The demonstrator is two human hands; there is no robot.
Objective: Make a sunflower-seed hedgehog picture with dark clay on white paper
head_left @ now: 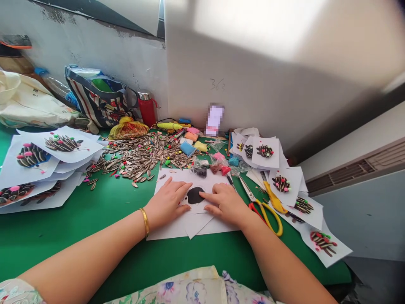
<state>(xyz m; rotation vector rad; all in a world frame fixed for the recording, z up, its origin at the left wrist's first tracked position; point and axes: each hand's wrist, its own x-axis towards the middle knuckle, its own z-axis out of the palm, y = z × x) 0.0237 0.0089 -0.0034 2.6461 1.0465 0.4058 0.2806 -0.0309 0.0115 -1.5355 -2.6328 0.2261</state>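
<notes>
A flat black oval of what looks like clay (195, 196) lies on white paper (171, 228) in front of me, with small dark dots at its left side. My left hand (169, 202) rests on the paper to the left of the oval, fingers stretched out and holding nothing. From the other side, my right hand (226, 204) touches the oval's right edge with its index finger; its thumb lies on the paper. More sheets lie under the one I am touching. Bags of clay (218, 166) sit just beyond the paper.
Striped sunflower seeds (145, 154) are heaped behind the paper. Yellow-handled scissors (268, 215) and a yellow utility knife (274, 196) lie to the right. Seed-hedgehog cards stack at the left (63, 156) and right (311, 211). A red bottle (147, 110) and phone (215, 120) stand behind.
</notes>
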